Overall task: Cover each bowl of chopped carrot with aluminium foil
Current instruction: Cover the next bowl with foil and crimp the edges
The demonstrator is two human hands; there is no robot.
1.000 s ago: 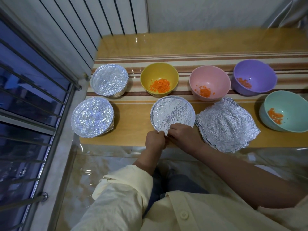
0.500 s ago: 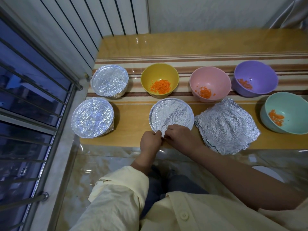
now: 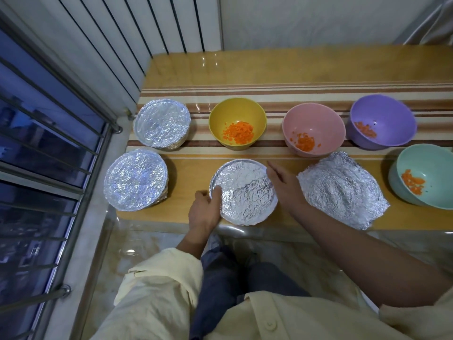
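Wooden table [image 3: 191, 175]: left hand [image 3: 205, 213] grips foil-covered bowl [image 3: 245, 192] rim; right hand [image 3: 282, 186] spread, touching opposite rim.

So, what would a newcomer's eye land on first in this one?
The left hand grips the foil-covered middle bowl at the front, with the right hand resting flat against its right rim. Behind it and off to the right, four uncovered bowls show orange carrot: yellow, pink, purple, teal. Two covered bowls shine at the left, and a foil stack lies right of the middle bowl.
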